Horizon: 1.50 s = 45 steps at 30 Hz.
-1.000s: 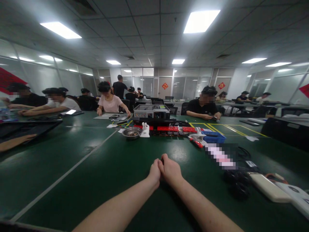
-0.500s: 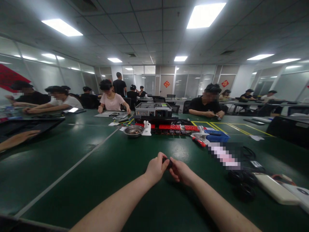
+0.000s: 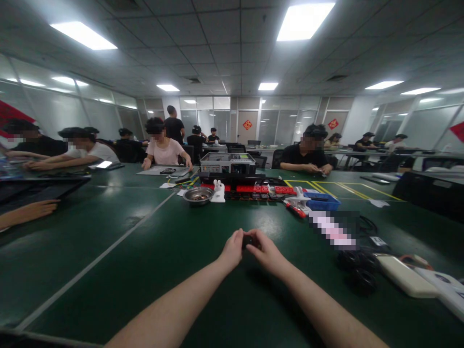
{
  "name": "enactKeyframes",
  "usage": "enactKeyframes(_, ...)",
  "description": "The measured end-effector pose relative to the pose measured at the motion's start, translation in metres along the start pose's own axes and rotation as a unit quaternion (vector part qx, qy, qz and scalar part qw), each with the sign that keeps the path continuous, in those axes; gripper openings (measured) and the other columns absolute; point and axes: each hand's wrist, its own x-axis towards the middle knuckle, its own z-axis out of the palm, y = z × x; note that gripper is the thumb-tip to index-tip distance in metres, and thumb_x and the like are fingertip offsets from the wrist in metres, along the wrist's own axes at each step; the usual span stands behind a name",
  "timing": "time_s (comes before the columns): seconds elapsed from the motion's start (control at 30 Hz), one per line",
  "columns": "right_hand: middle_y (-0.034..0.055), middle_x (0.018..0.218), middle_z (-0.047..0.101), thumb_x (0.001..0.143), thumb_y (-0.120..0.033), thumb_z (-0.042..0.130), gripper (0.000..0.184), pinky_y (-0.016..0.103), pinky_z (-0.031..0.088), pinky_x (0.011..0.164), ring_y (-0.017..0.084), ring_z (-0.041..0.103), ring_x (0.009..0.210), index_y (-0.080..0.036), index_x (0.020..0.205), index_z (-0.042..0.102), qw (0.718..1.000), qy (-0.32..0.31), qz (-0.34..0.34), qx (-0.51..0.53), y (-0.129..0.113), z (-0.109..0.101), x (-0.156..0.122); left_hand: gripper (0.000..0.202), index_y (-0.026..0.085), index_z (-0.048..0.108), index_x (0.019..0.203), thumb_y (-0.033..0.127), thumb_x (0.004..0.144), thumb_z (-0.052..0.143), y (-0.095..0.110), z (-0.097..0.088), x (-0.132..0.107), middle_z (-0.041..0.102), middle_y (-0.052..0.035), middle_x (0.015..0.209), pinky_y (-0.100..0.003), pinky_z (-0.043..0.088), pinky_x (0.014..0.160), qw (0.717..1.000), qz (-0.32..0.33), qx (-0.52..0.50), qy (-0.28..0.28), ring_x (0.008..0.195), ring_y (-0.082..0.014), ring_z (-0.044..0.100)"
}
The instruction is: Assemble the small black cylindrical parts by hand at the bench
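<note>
A small dark, rounded object [image 3: 247, 241] is held between my two hands above the green table [image 3: 145, 270]; its exact kind is too small to make out. My left hand [image 3: 233, 249] closes on it from the left, thumb and fingers pressed against its side. From the right, my right hand [image 3: 266, 250] grips it with bent fingers and thumb. Fingers cover part of the object. Beyond the hands stand a metal bowl [image 3: 198, 195] with small coppery pieces in it and a white plastic stand [image 3: 218, 191].
Behind the bowl lie red-and-black parts [image 3: 250, 189] and a metal-framed case [image 3: 227, 163]. To the right are a blue bin [image 3: 322, 201], red-handled pliers [image 3: 296, 210], black round coils [image 3: 362, 278] and a cream box [image 3: 406, 275]. Another person's hand [image 3: 36, 212] rests at the left.
My hands have turned the dark object, and more of its face shows now. My right hand has shifted slightly left and its fingers have curled over the top. The view has swung slightly.
</note>
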Motion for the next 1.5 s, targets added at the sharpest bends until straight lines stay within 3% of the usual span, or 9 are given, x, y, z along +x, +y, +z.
enactKeyframes(0.13,0.0068,0.115,0.04,0.065,-0.013,0.051,0.052,0.032,0.032,0.088,0.018,0.04,0.102,-0.022,0.115,0.039,0.981,0.006,-0.106,-0.162,-0.009,-0.001,-0.005,0.054,0.017,0.044,0.089,0.059,0.074,0.013,-0.006,-0.002,0.01,0.027,0.0095,0.042,-0.017,0.022,0.035,0.981,-0.135,-0.124,-0.069,0.028,-0.0042,0.022)
enactKeyframes(0.27,0.0095,0.101,0.051,0.072,-0.041,0.045,0.054,0.033,0.043,0.071,0.016,0.053,0.078,-0.017,0.119,0.031,0.993,0.073,0.064,-0.069,0.002,-0.008,0.002,0.047,0.019,0.042,0.102,0.052,0.078,0.019,0.001,-0.007,0.002,0.048,0.0015,0.059,-0.021,0.034,0.045,0.999,0.047,0.002,0.026,0.043,-0.0089,0.043)
enactKeyframes(0.47,0.0,0.038,0.046,0.075,-0.062,0.009,0.065,0.017,0.025,0.027,0.008,0.035,0.027,-0.013,0.071,0.051,0.932,-0.065,0.325,0.147,0.015,-0.016,0.009,0.052,0.019,0.029,0.121,0.048,0.079,0.026,0.008,-0.014,-0.009,0.058,-0.0053,0.082,-0.028,0.038,0.066,0.942,0.215,0.255,-0.015,0.074,-0.0188,0.055)
enactKeyframes(0.67,-0.0004,0.05,0.051,0.079,-0.043,0.033,0.036,0.021,0.037,0.035,0.009,0.044,0.035,-0.012,0.081,0.051,0.972,-0.048,0.208,0.093,0.016,-0.012,0.007,0.056,0.019,0.03,0.12,0.051,0.075,0.032,0.002,-0.012,-0.003,0.057,-0.0029,0.073,-0.026,0.038,0.059,0.966,0.192,0.171,-0.015,0.065,-0.0157,0.054)
enactKeyframes(0.77,0.0044,0.075,0.059,0.074,-0.028,0.045,0.029,0.026,0.044,0.055,0.013,0.054,0.059,-0.015,0.1,0.051,0.996,-0.02,0.028,-0.077,0.011,-0.013,0.004,0.057,0.013,0.042,0.105,0.056,0.075,0.02,-0.005,-0.007,0.006,0.047,0.0025,0.05,-0.021,0.032,0.041,0.998,0.047,0.001,-0.039,0.039,-0.0103,0.044)
enactKeyframes(0.9,0.0052,0.102,0.054,0.072,-0.018,0.047,0.04,0.032,0.038,0.08,0.018,0.048,0.093,-0.023,0.112,0.046,0.951,0.029,-0.125,-0.281,-0.002,-0.01,-0.005,0.052,0.013,0.046,0.07,0.058,0.073,0.019,-0.012,-0.004,0.017,0.034,0.0059,0.036,-0.019,0.022,0.033,0.979,-0.099,-0.154,-0.089,0.028,-0.0072,0.032)
enactKeyframes(1.07,0.0066,0.102,0.054,0.074,-0.034,0.045,0.046,0.031,0.044,0.071,0.017,0.053,0.08,-0.022,0.117,0.038,0.974,0.098,-0.008,-0.206,-0.001,-0.006,-0.004,0.046,0.015,0.046,0.073,0.055,0.074,0.025,-0.01,-0.008,0.013,0.038,0.0053,0.042,-0.019,0.025,0.036,0.994,-0.025,-0.106,-0.008,0.033,-0.0072,0.036)
enactKeyframes(1.27,0.0045,0.053,0.053,0.078,-0.056,0.015,0.058,0.022,0.038,0.033,0.01,0.045,0.037,-0.013,0.066,0.051,0.96,-0.001,0.279,0.035,0.017,-0.008,0.009,0.031,0.021,0.056,0.09,0.044,0.072,0.044,0.007,-0.016,-0.005,0.059,-0.0013,0.079,-0.022,0.037,0.062,0.954,0.241,0.176,-0.013,0.071,-0.0137,0.052)
enactKeyframes(1.5,0.0014,0.061,0.056,0.075,-0.04,0.043,0.027,0.021,0.039,0.045,0.011,0.051,0.048,-0.016,0.075,0.055,0.988,0.047,0.097,-0.108,0.021,-0.005,0.005,0.042,0.014,0.054,0.084,0.051,0.072,0.038,-0.012,-0.012,0.012,0.057,-0.0008,0.063,-0.019,0.035,0.043,0.987,0.128,0.046,-0.085,0.044,-0.0084,0.049)
